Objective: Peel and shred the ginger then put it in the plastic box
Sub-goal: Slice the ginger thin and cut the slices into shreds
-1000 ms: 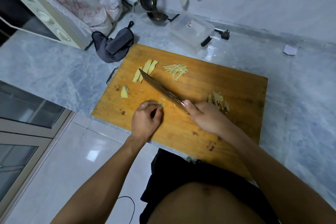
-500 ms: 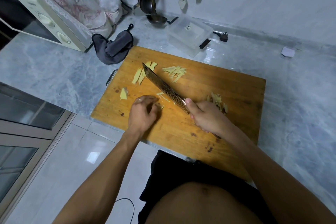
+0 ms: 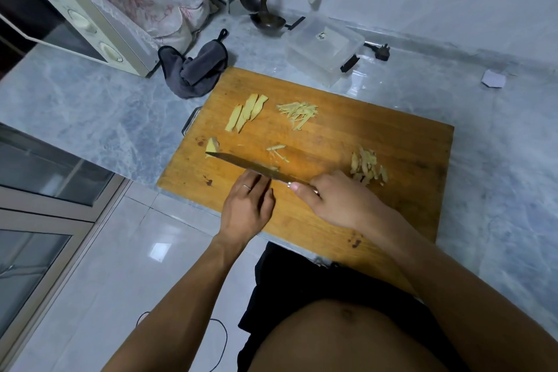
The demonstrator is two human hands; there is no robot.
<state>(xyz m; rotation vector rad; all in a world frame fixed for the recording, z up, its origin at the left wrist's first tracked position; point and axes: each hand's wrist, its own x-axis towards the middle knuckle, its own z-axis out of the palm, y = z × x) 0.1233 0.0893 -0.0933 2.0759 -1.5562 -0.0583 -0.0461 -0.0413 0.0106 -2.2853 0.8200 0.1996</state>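
- A grey marble counter (image 3: 90,106) runs along a white tiled wall, and a wooden cutting board (image 3: 392,160) lies on it at the near edge.
- Nearest, the left hand (image 3: 249,205) rests on the board with fingers fairly straight, fingertips at the knife blade; whether it pinches anything cannot be told.
- The right hand (image 3: 335,199) is curled round the handle of a knife (image 3: 250,167), whose blade lies low across the board, pointing left.
- A ginger chunk (image 3: 212,144) sits at the blade's tip; a few loose shreds (image 3: 277,151) lie just beyond the blade.
- Peelings (image 3: 367,165) are heaped right of the hands.
- Farther on lie ginger slices (image 3: 247,112) and a shredded pile (image 3: 297,113).
- Beyond the board stands the clear plastic box (image 3: 324,50), with a dark cloth (image 3: 196,69) and a microwave (image 3: 81,24) to its left.
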